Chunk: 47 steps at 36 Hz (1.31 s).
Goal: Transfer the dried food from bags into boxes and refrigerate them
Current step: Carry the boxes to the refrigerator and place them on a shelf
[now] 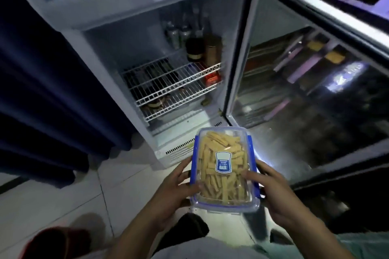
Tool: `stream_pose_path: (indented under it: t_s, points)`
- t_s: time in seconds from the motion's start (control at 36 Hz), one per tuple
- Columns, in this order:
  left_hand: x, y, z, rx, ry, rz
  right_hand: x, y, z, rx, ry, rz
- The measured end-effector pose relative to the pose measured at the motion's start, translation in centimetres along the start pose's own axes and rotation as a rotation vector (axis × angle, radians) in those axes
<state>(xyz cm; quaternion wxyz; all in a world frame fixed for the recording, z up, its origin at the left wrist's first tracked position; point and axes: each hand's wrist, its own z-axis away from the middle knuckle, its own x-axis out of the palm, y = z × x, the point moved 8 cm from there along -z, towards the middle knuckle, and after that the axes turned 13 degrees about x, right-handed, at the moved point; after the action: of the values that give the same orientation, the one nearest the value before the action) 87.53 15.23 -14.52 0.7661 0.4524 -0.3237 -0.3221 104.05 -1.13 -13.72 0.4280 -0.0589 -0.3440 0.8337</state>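
Both hands are gripping the box (224, 169), left hand (176, 189) and right hand (273, 193) clasping its sides to keep it level, just before the open fridge (147, 33), lined up with its wire shelf (170, 81).

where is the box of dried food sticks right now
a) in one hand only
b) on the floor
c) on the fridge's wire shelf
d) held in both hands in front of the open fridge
d: the box is gripped by the left hand and the right hand, outside the open fridge.
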Motion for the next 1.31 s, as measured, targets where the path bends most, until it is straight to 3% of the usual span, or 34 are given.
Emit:
stream_pose_path:
  t_s: [0.19,0.31,0.5,0.67,0.78,0.92,1.11,1.25,1.31]
  points:
    - [-6.3,3.9,-5.9,0.11,0.14,0.067,6.8,-6.6,-5.7,-0.051,-0.012,0.052]
    - [-8.2,5.3,-9.4,0.121,0.167,0.08,8.6,-10.1,-7.9,-0.172,0.022,0.056]
    - [-9.7,6.2,-14.7,0.087,0.288,0.156,10.0,-14.9,-12.0,-0.278,-0.078,0.281]
    - [-10.6,8.6,-19.8,0.102,0.408,0.167,11.2,-19.2,-17.4,-0.316,-0.194,0.634]
    - [-11.2,9.8,-23.8,0.085,0.491,0.156,11.9,-22.9,-21.1,-0.384,-0.165,0.731]
    - [-11.4,10.7,-29.5,0.068,0.55,0.167,12.2,-26.1,-26.9,-0.351,-0.198,0.668]
    - [-11.8,12.5,-34.7,0.168,0.524,0.062,13.1,-29.5,-32.8,-0.353,-0.231,0.763]
    - [-11.3,12.9,-35.7,0.162,0.637,-0.209,14.0,-30.5,-35.8,-0.392,-0.114,0.94]
    - [-11.1,13.7,-36.2,0.194,0.669,-0.207,14.9,-30.6,-36.6,-0.4,-0.084,0.993]
